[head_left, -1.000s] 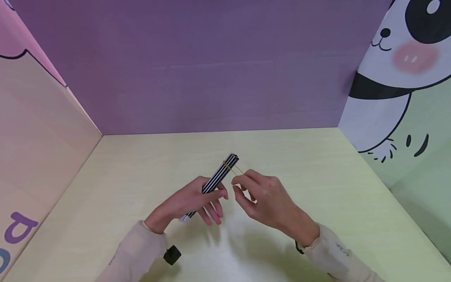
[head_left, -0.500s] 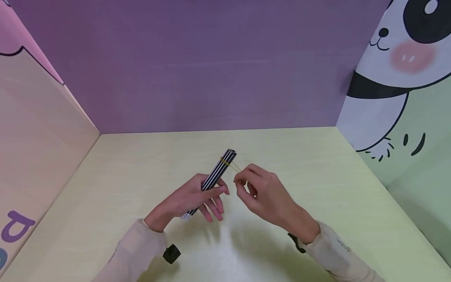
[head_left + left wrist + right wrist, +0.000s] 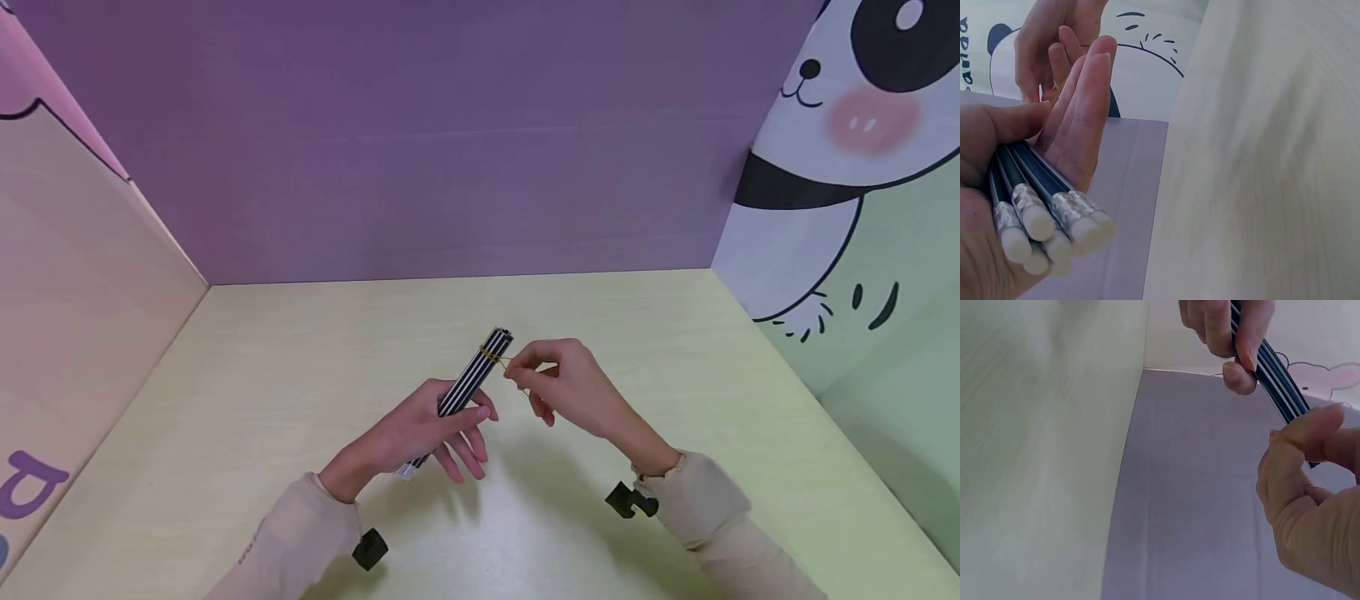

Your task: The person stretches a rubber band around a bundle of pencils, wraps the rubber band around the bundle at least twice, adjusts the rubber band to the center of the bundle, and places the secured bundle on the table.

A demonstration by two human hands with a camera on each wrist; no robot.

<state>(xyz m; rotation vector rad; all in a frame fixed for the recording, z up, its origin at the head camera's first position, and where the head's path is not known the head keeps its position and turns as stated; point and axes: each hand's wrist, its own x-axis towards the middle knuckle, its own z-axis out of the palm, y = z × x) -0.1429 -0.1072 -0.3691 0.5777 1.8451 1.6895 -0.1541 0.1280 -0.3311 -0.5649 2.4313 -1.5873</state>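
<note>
While a bundle of striped pencils (image 3: 470,379) is slanting above the surface (image 3: 315,367), a yellow elastic band (image 3: 489,353) is circling its upper end. The left hand (image 3: 420,429) is holding the bundle, thumb pressing across, other fingers reaching out, its grip covering the middle. The right hand (image 3: 566,383) is pinching a strand, its grip meeting at the fingertips; in its wrist view, those fingers are partly hiding the upper end. 2 black blocks (image 3: 370,549) are hanging beside the cuffs. A purple wall (image 3: 465,142) is standing behind; a panda drawing (image 3: 787,242) is filling the right side.
</note>
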